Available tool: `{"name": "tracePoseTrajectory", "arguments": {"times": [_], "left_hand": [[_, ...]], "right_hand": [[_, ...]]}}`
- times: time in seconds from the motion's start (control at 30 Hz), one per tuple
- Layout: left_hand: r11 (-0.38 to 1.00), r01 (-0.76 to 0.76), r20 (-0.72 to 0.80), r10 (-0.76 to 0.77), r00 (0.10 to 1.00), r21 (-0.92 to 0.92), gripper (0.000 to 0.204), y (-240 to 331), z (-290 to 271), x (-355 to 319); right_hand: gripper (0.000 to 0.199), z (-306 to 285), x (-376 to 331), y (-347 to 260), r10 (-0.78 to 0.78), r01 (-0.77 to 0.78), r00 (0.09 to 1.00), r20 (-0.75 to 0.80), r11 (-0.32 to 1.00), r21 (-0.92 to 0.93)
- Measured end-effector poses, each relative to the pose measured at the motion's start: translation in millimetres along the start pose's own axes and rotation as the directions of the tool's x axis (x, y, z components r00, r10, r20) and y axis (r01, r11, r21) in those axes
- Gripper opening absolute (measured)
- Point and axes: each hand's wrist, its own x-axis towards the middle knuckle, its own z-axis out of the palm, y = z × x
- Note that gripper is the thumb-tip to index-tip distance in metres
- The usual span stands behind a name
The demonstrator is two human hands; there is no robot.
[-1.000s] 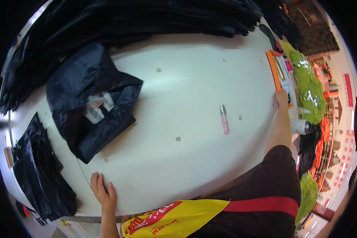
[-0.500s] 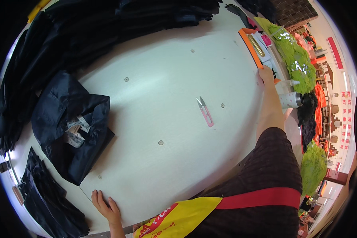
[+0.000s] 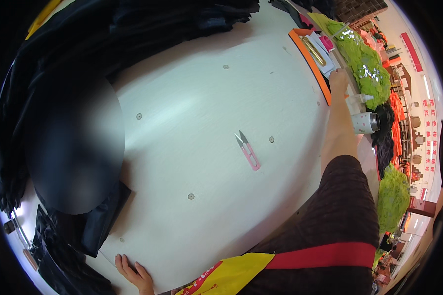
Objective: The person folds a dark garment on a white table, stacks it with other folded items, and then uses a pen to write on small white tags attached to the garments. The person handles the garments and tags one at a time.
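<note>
Half a second earlier the right hand (image 3: pixel 338 81) had been at the near end of the open orange-walled box (image 3: pixel 310 67); now it had shifted farther in, past that end to the box's right side, beside the white papers (image 3: pixel 326 51). The hand thus appeared to have gone from the box's edge to its contents. Its fingers were partly hidden, so whether they grasped anything could not be told. The box lay at the far right of the pale table (image 3: pixel 206 113), its orange wall just left of the hand, and the gold-coloured item (image 3: pixel 314 51) inside it lay farther off and to the left, apart from the fingers. The white flask (image 3: pixel 363 123) stood nearer and to the right of the forearm. The pink-handled snips (image 3: pixel 244 144) lay loose on the table, well left of and nearer than the right hand. The left hand (image 3: pixel 134 275) remained at the near left, resting on the table with relaxed fingers and holding nothing, just nearer than the dark garment (image 3: pixel 106 216), most of which was blurred.
</note>
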Motion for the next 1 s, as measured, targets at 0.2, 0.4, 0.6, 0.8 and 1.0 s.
{"name": "tracePoseTrajectory", "arguments": {"times": [0.2,0.4,0.6,0.8,1.0], "left_hand": [[0.993,-0.034,-0.016,0.036,0.999,0.11,0.043,6,2,0],[0.972,-0.143,0.004,0.145,0.989,0.188,0.043,20,-5,14],[0.98,-0.118,-0.021,0.123,0.992,0.16,0.045,14,3,12],[0.962,-0.146,0.012,0.148,0.989,0.229,0.044,17,-2,14],[0.978,-0.123,0.004,0.124,0.992,0.17,0.045,7,2,9]], "right_hand": [[0.027,22,47,-5,-0.076,0.078,0.996,-0.036,0.995,0.056],[0.03,33,77,1,-0.11,0.11,0.994,-0.02,0.994,0.001],[0.028,50,99,4,-0.269,0.283,0.957,0.105,0.948,-0.145],[0.02,60,106,-3,-0.316,0.359,0.932,0.177,0.877,-0.32],[0.021,62,112,5,-0.424,0.493,0.868,0.256,0.795,-0.354]]}}
